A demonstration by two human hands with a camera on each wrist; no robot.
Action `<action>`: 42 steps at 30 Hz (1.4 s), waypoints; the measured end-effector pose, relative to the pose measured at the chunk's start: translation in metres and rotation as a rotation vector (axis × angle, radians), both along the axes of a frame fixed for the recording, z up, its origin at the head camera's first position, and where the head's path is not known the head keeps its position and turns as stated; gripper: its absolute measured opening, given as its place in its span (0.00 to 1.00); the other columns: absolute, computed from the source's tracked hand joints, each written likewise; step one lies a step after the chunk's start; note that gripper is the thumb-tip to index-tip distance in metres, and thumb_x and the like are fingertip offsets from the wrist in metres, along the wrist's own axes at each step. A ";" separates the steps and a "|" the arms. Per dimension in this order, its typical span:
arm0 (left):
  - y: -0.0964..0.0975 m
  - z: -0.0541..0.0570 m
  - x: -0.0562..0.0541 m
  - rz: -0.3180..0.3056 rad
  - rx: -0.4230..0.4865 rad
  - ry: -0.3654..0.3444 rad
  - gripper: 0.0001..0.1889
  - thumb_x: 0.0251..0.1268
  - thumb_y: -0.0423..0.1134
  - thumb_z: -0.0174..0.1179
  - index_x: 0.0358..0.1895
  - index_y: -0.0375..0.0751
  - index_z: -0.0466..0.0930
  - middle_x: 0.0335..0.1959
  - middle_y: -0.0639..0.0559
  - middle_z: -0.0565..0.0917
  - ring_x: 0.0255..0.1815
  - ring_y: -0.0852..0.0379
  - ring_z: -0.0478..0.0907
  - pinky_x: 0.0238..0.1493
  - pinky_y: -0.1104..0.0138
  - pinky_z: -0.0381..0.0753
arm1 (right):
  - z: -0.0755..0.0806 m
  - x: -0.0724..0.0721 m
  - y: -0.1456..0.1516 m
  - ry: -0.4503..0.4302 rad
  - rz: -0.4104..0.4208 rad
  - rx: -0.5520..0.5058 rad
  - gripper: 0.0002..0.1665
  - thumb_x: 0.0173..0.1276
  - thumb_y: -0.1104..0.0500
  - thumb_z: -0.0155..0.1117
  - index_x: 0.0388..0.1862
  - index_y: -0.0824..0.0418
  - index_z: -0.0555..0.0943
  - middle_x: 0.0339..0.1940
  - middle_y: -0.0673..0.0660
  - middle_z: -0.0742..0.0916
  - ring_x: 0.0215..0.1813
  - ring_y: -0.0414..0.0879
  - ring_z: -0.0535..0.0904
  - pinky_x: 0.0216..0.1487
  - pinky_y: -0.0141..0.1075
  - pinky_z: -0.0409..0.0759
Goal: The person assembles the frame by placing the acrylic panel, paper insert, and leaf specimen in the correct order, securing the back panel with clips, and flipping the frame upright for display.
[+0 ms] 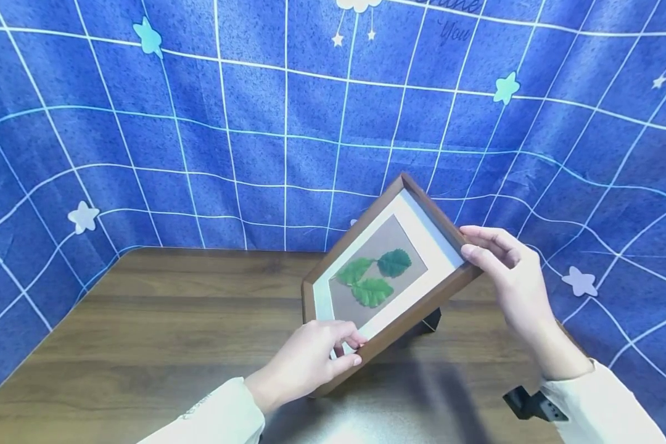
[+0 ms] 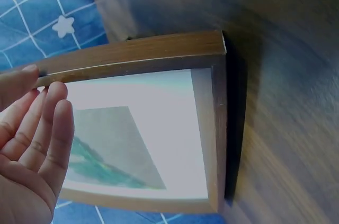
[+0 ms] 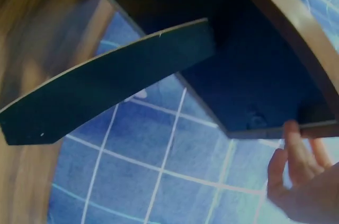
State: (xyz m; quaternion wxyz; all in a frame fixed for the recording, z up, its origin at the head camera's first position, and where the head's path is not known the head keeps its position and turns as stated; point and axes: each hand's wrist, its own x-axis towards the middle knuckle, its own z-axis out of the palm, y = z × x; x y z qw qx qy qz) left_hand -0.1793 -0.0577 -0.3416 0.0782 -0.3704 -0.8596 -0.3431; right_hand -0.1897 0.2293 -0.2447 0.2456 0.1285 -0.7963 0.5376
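Note:
A brown wooden picture frame (image 1: 413, 316) is tilted above the tabletop, its front showing green leaves (image 1: 372, 291) inside a white mat. My left hand (image 1: 311, 356) pinches its near long side, thumb on the outer edge and fingers over the front, as the left wrist view also shows. At the upper right corner, my right hand (image 1: 507, 271) holds the frame with the thumb in front and fingers behind. From the dark back panel (image 3: 265, 70) a support leg (image 3: 106, 83) sticks out in the right wrist view.
The wooden table (image 1: 200, 320) extends under the frame and to the left. A blue curtain (image 1: 255, 142) with white grid lines and stars hangs behind and on both sides. A small black device (image 1: 533, 405) is at the right sleeve.

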 end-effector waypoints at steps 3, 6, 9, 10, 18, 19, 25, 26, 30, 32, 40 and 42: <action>0.004 -0.002 0.002 -0.024 0.023 -0.003 0.09 0.63 0.31 0.70 0.44 0.44 0.84 0.39 0.55 0.88 0.30 0.70 0.80 0.36 0.73 0.81 | -0.001 -0.006 0.004 0.004 0.035 0.005 0.16 0.77 0.58 0.60 0.60 0.58 0.84 0.51 0.37 0.88 0.55 0.35 0.79 0.54 0.23 0.72; 0.007 -0.003 0.002 -0.038 0.044 -0.023 0.09 0.63 0.30 0.70 0.45 0.44 0.84 0.39 0.55 0.87 0.30 0.71 0.80 0.36 0.73 0.81 | -0.004 -0.006 0.005 -0.035 0.074 -0.006 0.20 0.78 0.56 0.57 0.66 0.56 0.79 0.57 0.43 0.86 0.58 0.37 0.78 0.56 0.24 0.71; 0.008 -0.004 0.002 -0.042 0.055 -0.047 0.10 0.64 0.31 0.69 0.45 0.44 0.84 0.38 0.55 0.87 0.30 0.72 0.79 0.37 0.72 0.82 | -0.011 -0.001 0.002 -0.087 0.033 0.043 0.29 0.76 0.52 0.61 0.74 0.49 0.69 0.62 0.51 0.80 0.54 0.40 0.78 0.51 0.26 0.74; 0.008 -0.004 0.002 -0.043 0.060 -0.056 0.10 0.64 0.31 0.69 0.46 0.44 0.84 0.38 0.55 0.87 0.30 0.72 0.79 0.37 0.72 0.82 | -0.013 0.002 0.000 -0.098 0.010 0.061 0.34 0.74 0.52 0.64 0.76 0.47 0.66 0.62 0.54 0.78 0.52 0.40 0.78 0.50 0.26 0.74; 0.006 -0.007 0.002 -0.048 0.099 -0.107 0.11 0.64 0.31 0.69 0.48 0.43 0.85 0.37 0.56 0.86 0.30 0.73 0.79 0.37 0.71 0.83 | -0.038 0.013 -0.026 -0.029 -0.062 0.005 0.50 0.61 0.65 0.77 0.77 0.57 0.60 0.64 0.57 0.77 0.56 0.37 0.77 0.54 0.21 0.76; 0.006 -0.007 0.002 -0.047 0.098 -0.107 0.11 0.64 0.31 0.69 0.49 0.44 0.85 0.37 0.56 0.86 0.30 0.73 0.79 0.37 0.71 0.83 | -0.041 0.014 -0.028 -0.019 -0.063 0.000 0.49 0.60 0.65 0.77 0.76 0.58 0.61 0.62 0.56 0.78 0.56 0.37 0.78 0.53 0.21 0.76; 0.006 -0.009 0.002 -0.053 0.095 -0.093 0.11 0.65 0.32 0.69 0.50 0.44 0.85 0.37 0.57 0.86 0.31 0.73 0.79 0.38 0.72 0.83 | -0.053 0.020 -0.037 0.033 -0.044 0.002 0.47 0.60 0.68 0.76 0.74 0.60 0.63 0.59 0.53 0.79 0.57 0.38 0.79 0.57 0.23 0.75; 0.006 -0.009 0.002 -0.056 0.098 -0.095 0.11 0.65 0.32 0.69 0.50 0.44 0.85 0.38 0.57 0.86 0.31 0.72 0.79 0.38 0.72 0.83 | -0.054 0.020 -0.038 0.036 -0.042 -0.002 0.45 0.60 0.69 0.76 0.73 0.61 0.64 0.59 0.53 0.79 0.57 0.38 0.80 0.57 0.23 0.75; 0.006 -0.009 0.000 -0.067 0.099 -0.114 0.11 0.67 0.33 0.68 0.51 0.45 0.85 0.37 0.58 0.87 0.32 0.72 0.79 0.37 0.72 0.83 | -0.056 0.019 -0.037 0.020 -0.037 -0.038 0.39 0.63 0.69 0.73 0.70 0.63 0.67 0.57 0.55 0.80 0.55 0.37 0.80 0.57 0.22 0.76; 0.004 -0.009 -0.003 -0.057 0.098 -0.119 0.10 0.68 0.34 0.66 0.51 0.44 0.85 0.36 0.59 0.87 0.32 0.71 0.80 0.36 0.72 0.82 | -0.055 0.018 -0.035 -0.006 -0.034 -0.065 0.36 0.64 0.69 0.72 0.69 0.65 0.68 0.56 0.57 0.80 0.54 0.36 0.81 0.56 0.22 0.77; -0.016 -0.013 -0.028 0.115 0.130 -0.029 0.08 0.74 0.37 0.60 0.49 0.42 0.86 0.35 0.56 0.88 0.33 0.63 0.82 0.37 0.68 0.83 | -0.052 0.008 -0.016 -0.120 0.021 -0.088 0.34 0.68 0.67 0.68 0.70 0.62 0.67 0.55 0.52 0.81 0.54 0.35 0.81 0.51 0.24 0.79; -0.021 -0.015 -0.035 0.182 0.104 0.017 0.07 0.73 0.36 0.60 0.48 0.43 0.86 0.34 0.57 0.87 0.33 0.62 0.83 0.37 0.67 0.83 | -0.051 0.004 -0.010 -0.125 0.058 -0.115 0.34 0.69 0.68 0.67 0.70 0.60 0.66 0.53 0.49 0.82 0.53 0.35 0.81 0.50 0.25 0.80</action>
